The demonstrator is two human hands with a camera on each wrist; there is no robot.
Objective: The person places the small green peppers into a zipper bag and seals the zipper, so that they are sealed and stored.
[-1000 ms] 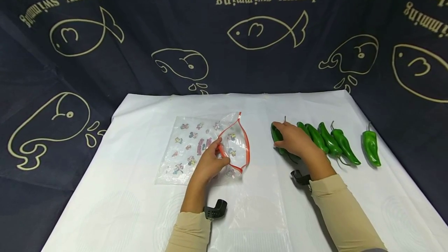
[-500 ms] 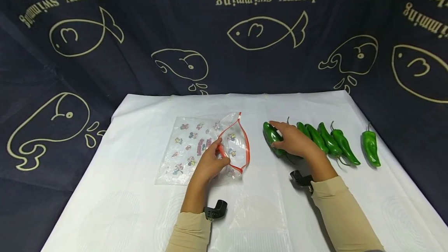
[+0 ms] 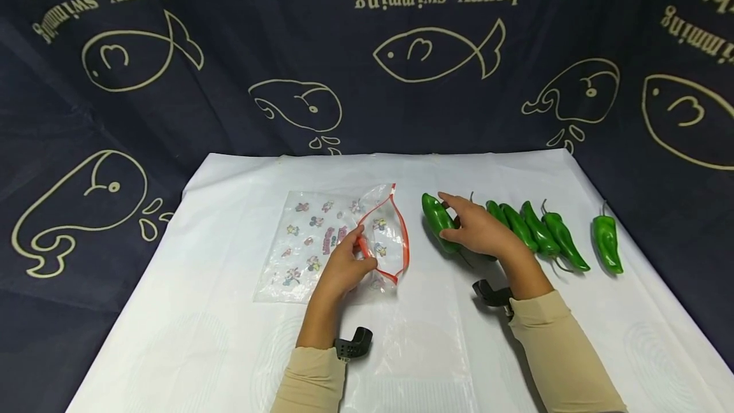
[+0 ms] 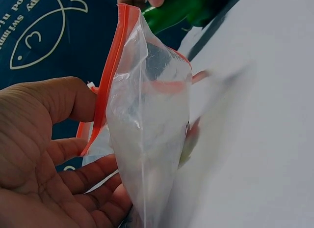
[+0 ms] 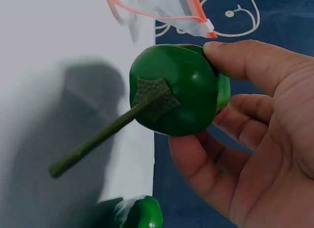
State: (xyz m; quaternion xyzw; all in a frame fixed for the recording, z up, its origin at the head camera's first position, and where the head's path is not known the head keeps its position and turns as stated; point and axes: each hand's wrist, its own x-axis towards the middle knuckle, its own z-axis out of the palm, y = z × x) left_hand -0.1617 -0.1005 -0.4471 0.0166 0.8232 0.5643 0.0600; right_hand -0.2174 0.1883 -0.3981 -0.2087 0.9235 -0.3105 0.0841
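A clear zip bag [image 3: 298, 247] with cartoon prints and a red zip edge lies on the white table, its mouth gaping to the right. My left hand [image 3: 346, 265] pinches the near side of that mouth between thumb and fingers; the left wrist view shows the red zip strip [image 4: 111, 66] there. To the right of the bag, my right hand [image 3: 482, 228] grips a green pepper [image 3: 437, 220] between thumb and fingers. In the right wrist view the pepper's stem end [image 5: 171, 90] faces the camera, and its shadow falls on the table.
Several more green peppers [image 3: 539, 229] lie in a row right of my right hand, one partly hidden under it. A single pepper [image 3: 608, 244] lies apart at the far right. A dark printed cloth [image 3: 355, 120] hangs behind the white table [image 3: 172, 336].
My right hand's pepper has come away from beside the others and shifted left toward the bag's mouth. The left hand and the bag have stayed put.
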